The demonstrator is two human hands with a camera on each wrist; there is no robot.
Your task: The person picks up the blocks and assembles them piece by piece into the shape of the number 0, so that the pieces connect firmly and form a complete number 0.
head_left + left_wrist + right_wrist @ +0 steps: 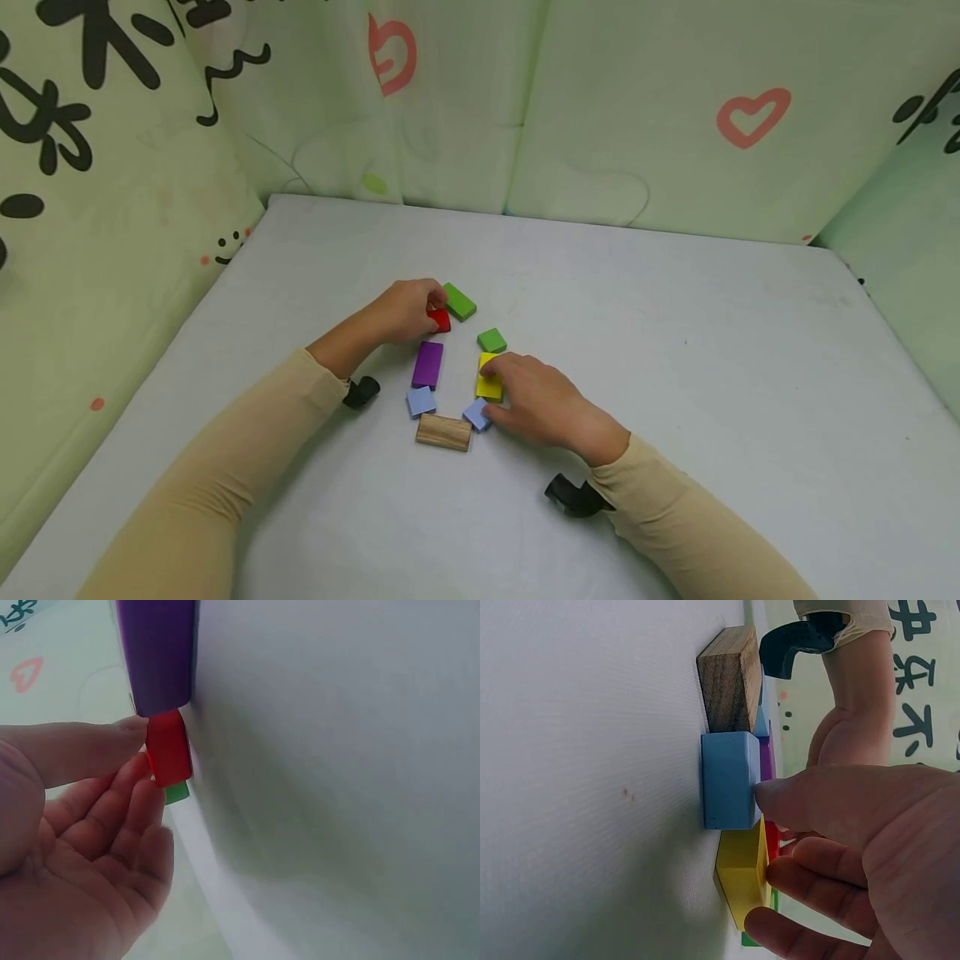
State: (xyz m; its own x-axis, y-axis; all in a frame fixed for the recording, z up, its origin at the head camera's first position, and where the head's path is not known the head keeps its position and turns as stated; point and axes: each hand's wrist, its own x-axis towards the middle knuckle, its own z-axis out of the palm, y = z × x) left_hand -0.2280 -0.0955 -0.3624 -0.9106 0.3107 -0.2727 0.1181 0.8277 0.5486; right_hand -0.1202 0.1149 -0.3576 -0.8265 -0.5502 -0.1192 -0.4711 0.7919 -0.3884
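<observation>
My left hand (408,310) pinches a small red block (439,321) between thumb and fingers. Beyond it lies a green oblong block (460,302), and nearer is a purple oblong block (427,365). In the left wrist view the thumb meets the red block (169,750) just below the purple block (157,656). My right hand (542,402) rests at the right side, its thumb touching a light blue block (731,780) and its fingers over a yellow block (742,874). A small green block (492,340) sits beyond the yellow one.
Another light blue block (421,402) lies below the purple one, touching a wood-grain block (443,432) at the near end. Together the blocks outline a loop on the white table (675,350). Printed pale green curtains (600,108) stand behind and beside it.
</observation>
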